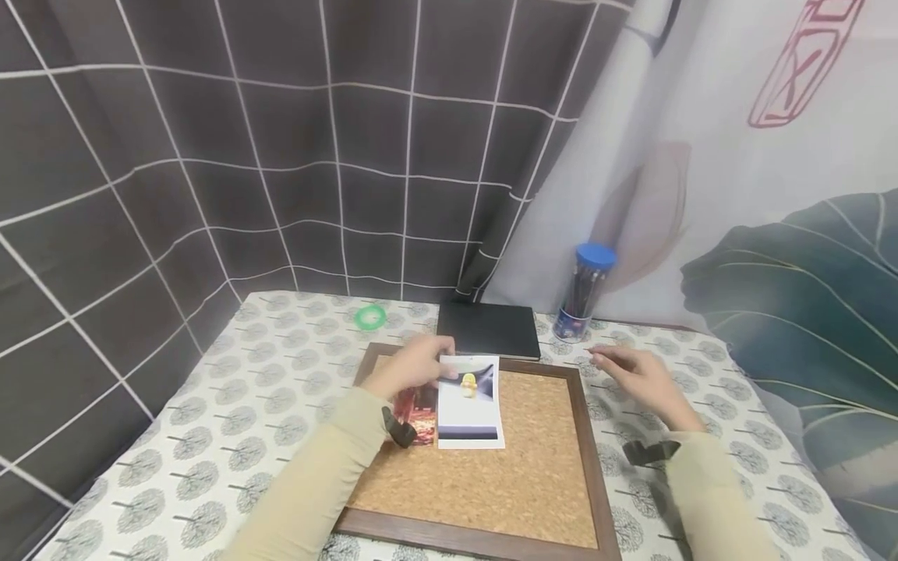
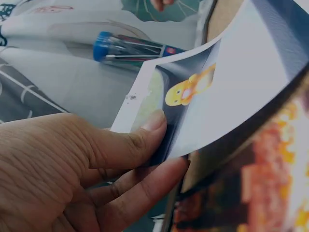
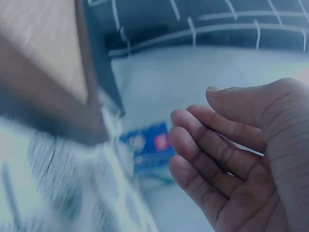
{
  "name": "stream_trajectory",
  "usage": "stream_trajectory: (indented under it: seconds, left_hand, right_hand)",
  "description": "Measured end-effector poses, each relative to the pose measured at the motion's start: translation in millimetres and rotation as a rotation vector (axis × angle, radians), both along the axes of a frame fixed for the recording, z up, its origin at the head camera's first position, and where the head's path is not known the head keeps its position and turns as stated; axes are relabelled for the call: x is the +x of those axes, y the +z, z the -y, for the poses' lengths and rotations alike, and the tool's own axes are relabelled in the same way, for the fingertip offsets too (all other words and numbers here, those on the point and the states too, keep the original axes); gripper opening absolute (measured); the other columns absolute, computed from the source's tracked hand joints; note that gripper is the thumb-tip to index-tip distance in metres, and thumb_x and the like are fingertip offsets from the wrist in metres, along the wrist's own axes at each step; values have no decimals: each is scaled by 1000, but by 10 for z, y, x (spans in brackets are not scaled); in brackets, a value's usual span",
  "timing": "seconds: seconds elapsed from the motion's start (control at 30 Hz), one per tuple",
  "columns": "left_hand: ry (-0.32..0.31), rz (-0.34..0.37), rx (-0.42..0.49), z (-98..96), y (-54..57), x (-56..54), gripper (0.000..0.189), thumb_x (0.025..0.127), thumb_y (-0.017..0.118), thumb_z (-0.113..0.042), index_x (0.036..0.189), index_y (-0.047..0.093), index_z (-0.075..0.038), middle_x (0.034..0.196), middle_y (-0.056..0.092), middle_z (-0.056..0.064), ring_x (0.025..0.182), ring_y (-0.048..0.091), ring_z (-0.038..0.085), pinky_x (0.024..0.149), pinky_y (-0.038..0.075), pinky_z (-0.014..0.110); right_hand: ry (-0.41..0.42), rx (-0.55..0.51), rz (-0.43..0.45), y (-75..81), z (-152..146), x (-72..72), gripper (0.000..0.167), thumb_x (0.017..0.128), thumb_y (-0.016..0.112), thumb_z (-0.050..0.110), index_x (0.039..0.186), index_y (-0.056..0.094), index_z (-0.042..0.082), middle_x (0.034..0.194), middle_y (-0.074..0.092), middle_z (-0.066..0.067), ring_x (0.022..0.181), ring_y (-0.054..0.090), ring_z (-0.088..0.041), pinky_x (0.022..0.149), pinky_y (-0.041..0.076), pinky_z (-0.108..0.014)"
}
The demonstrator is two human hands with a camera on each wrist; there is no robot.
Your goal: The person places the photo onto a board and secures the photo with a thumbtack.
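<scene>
My left hand [image 1: 414,365] pinches the upper left part of a white-bordered photo [image 1: 466,417] between thumb and fingers. The photo shows a small yellow figure [image 2: 181,93] and bends in a curve in the left wrist view. Under it lies a cork board [image 1: 536,444] with a dark wooden frame. A red and orange photo [image 1: 422,428] is on the board just left of the held one, partly hidden by my left wrist. Off the board's right side, my right hand [image 1: 648,383] hovers with relaxed, bent fingers, and nothing shows between them in the right wrist view.
Behind the board lies a black notebook [image 1: 491,329]. A clear tube of pens with a blue lid [image 1: 595,255] stands at the back right. A green tape ring [image 1: 369,316] is at the back left of the tree-print tablecloth [image 1: 238,421]. Curtains [image 1: 365,195] hang behind.
</scene>
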State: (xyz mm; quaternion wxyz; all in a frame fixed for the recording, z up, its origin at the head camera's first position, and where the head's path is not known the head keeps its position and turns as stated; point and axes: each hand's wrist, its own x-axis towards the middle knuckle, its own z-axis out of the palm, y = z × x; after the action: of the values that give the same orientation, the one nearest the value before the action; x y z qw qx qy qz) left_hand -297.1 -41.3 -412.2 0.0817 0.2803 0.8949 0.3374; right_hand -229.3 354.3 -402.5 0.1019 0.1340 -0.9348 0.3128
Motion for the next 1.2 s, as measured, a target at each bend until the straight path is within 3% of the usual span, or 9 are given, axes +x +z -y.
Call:
stream_trajectory:
  seconds: [0.13,0.37,0.47,0.67,1.03,1.2]
  left_hand:
    - [5,-68,-50,-12,-72,-3,22,85,80,-24,86,59,-16,77,65,-2,50,61,9,54,52,25]
    - [12,-115,-77,-36,-123,35,22,86,79,-25,85,58,-18,72,61,-5,56,57,11,58,50,28]
    - [11,-137,-82,-41,-147,39,20,87,78,-25,87,59,-19,72,60,-5,61,55,13,60,49,29]
    - [-6,-171,-102,-56,-188,28,17,88,77,-25,97,65,-17,77,62,-8,69,57,11,68,51,28]
    - [-10,-177,-93,-58,-218,21,17,87,78,-24,99,69,-16,84,66,-7,75,59,11,74,52,29]
    - [-6,-169,-92,-49,-225,27,20,87,78,-26,102,69,-15,88,68,-5,78,61,11,78,53,31]
  right_hand:
    - [-19,1,41,-126,-200,60,38,104,57,33,126,67,4,123,68,-18,111,64,-41,95,46,-63]
    - [15,-102,325,-308,-484,110,38,98,65,36,124,68,8,120,70,-12,107,64,-27,92,48,-56]
    - [51,-134,374,-412,-547,117,34,95,69,33,122,69,11,121,70,-9,109,62,-18,95,45,-57]
    - [113,-160,362,-502,-587,135,24,94,71,28,112,70,12,110,71,-3,103,63,-16,93,43,-46]
    - [111,-164,357,-526,-592,139,19,93,72,25,107,72,12,107,72,-2,102,63,-12,93,43,-35]
    - [136,-158,358,-497,-594,146,20,96,69,24,111,71,10,109,72,-4,102,63,-13,92,43,-38]
